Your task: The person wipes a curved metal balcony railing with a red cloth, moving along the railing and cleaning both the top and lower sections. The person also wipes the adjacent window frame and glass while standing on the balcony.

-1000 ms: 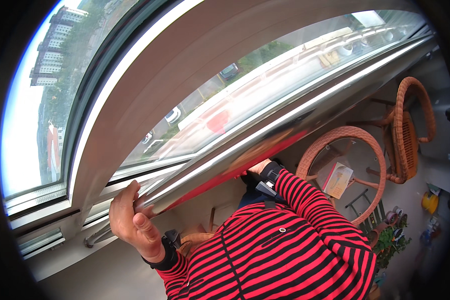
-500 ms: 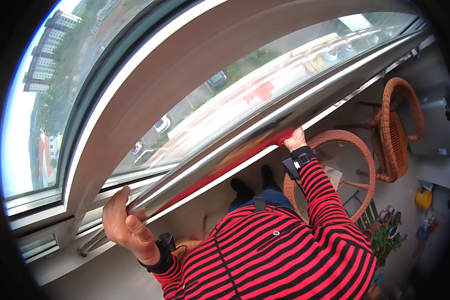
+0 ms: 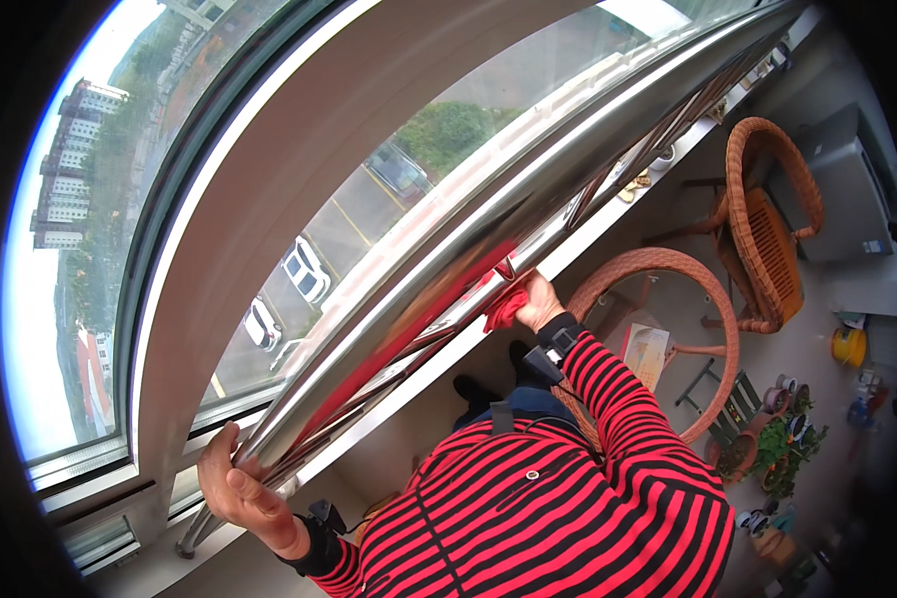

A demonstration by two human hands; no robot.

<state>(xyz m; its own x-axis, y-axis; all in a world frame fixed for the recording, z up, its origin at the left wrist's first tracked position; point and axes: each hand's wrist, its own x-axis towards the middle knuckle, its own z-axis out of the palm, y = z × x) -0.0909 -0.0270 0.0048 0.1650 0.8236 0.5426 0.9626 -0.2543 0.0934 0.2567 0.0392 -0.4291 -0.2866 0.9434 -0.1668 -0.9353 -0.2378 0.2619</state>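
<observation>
A long shiny metal railing [image 3: 528, 214] runs from lower left to upper right in front of a big window [image 3: 369, 189]. My left hand [image 3: 237, 490] grips the railing's lower left end. My right hand [image 3: 536, 301] presses a red cloth [image 3: 505, 309] against the railing near its middle. Both sleeves are red with black stripes, and each wrist wears a black band.
A round wicker table with a glass top [image 3: 658, 334] stands below right with a booklet on it, next to a wicker chair [image 3: 767, 224]. Potted plants [image 3: 772, 448] and a yellow container [image 3: 849, 346] are on the floor. Parked cars [image 3: 304, 271] show outside.
My right hand with the red cloth has slid up along the railing to the right. My left hand has stayed on the railing's lower end. The view has tilted further down.
</observation>
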